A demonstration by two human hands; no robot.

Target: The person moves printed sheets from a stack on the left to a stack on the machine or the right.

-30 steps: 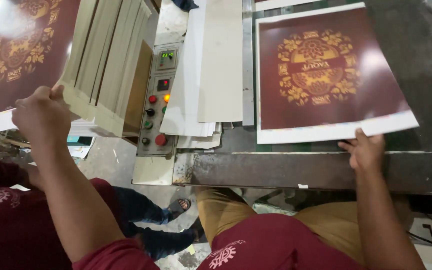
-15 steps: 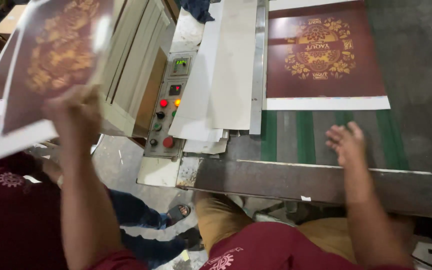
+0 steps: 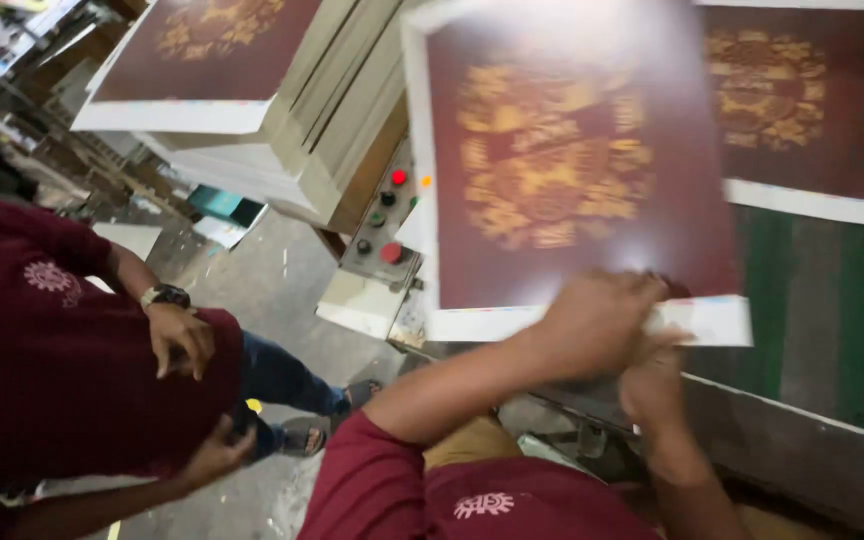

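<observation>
Maroon printed sheet (image 3: 572,170) — both hands gripping its edge

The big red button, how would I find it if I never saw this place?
Start at the tall stack of printed sheets on the left. Pressed against its right side is a slim pale control panel that slopes down to the floor. Low on that panel sits the red button, larger than the small dark knobs beside it and the little glowing red light above.
</observation>
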